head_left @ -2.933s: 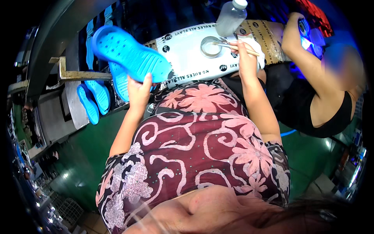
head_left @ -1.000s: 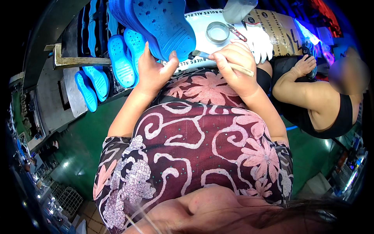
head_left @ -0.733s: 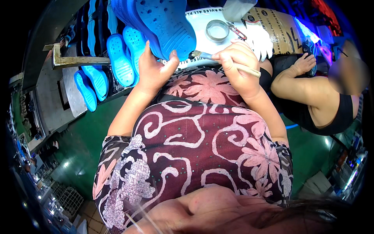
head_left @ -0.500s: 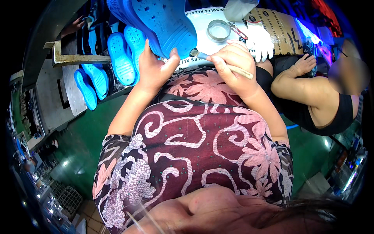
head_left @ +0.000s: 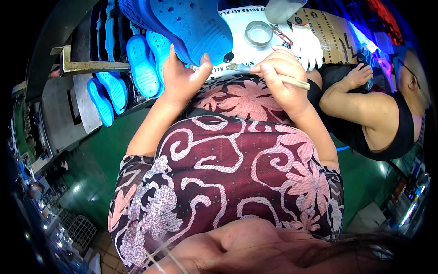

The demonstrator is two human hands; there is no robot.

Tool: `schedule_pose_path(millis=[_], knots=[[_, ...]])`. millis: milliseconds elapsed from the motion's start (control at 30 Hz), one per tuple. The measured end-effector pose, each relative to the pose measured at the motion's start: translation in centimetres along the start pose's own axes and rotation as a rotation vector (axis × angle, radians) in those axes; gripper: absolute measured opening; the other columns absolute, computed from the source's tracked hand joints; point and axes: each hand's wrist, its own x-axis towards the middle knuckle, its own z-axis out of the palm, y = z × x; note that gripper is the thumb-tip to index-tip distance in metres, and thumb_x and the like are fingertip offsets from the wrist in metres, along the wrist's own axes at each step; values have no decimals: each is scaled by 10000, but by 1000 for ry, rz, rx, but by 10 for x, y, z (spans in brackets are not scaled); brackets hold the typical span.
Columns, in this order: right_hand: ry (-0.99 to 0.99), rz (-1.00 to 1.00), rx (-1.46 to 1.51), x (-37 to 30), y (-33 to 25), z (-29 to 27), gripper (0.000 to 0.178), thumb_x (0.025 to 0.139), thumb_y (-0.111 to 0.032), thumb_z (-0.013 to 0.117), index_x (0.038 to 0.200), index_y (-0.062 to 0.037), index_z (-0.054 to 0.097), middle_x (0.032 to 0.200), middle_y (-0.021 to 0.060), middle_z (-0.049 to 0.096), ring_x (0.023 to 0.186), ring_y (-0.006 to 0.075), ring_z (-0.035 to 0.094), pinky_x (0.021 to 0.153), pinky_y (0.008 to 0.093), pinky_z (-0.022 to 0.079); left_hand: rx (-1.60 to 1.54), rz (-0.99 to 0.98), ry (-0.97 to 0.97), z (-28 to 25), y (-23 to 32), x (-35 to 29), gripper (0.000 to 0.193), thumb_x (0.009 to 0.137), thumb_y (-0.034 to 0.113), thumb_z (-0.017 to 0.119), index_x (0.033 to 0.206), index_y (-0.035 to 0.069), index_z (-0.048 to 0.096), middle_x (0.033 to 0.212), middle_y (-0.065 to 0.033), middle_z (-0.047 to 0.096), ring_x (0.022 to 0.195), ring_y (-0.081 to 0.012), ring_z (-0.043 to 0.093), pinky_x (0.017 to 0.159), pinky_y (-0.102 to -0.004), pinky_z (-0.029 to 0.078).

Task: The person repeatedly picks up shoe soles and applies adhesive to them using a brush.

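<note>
Brush [head_left: 269,75] between right fingers [head_left: 273,68]

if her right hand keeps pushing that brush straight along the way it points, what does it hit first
Most likely the blue clog held up in the left hand. The right hand points the brush leftward, bristles just short of the shoe's heel edge near the left thumb. Depth is hard to judge.

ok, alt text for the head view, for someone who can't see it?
Seen from above, a person's left hand grips a blue clog while the right hand holds a small brush near its edge. More blue clogs stand at left; another person sits at right.
</note>
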Motion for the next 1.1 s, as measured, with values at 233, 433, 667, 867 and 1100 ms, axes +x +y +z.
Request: schedule_pose_path(millis=[233, 433, 667, 867, 1100], knots=[[49, -16, -61, 0, 4, 1, 133, 797, -129, 591, 696, -52, 633, 615, 50, 565, 591, 215, 515, 676, 313, 382, 76, 125, -48, 0, 2, 2, 379, 661, 27, 651, 1004, -22, 499, 764, -114, 643, 642, -224, 642, 602, -291, 498], [-11, -32, -126, -2, 4, 1, 116, 778, -144, 611, 702, -59, 629, 619, 48, 558, 605, 229, 519, 698, 333, 381, 185, 256, -76, -3, 1, 6, 390, 640, 24, 664, 991, 3, 496, 716, -96, 625, 601, -246, 625, 552, -294, 485], [148, 9, -74, -3, 3, -19, 121, 815, -71, 556, 737, -22, 634, 656, 66, 588, 610, 187, 517, 678, 305, 391, 237, 276, -91, -4, 3, 16, 414, 653, 4, 659, 1029, 2, 485, 715, -80, 622, 617, -208, 626, 572, -280, 487], [389, 285, 116, -21, 13, -35, 237, 891, -113, 485, 765, 40, 616, 709, 87, 616, 655, 158, 558, 662, 269, 439, -300, -101, 18, -14, 44, 44, 449, 761, 10, 605, 1149, -31, 383, 955, -136, 581, 724, -173, 606, 678, -284, 504], [486, 451, 277, -52, 29, -28, 249, 922, -172, 474, 819, 22, 591, 743, 72, 624, 680, 121, 585, 653, 244, 461, -813, -522, -309, -36, 86, 58, 640, 717, 151, 661, 1226, -73, 345, 937, -154, 591, 599, -155, 601, 419, -229, 461]])
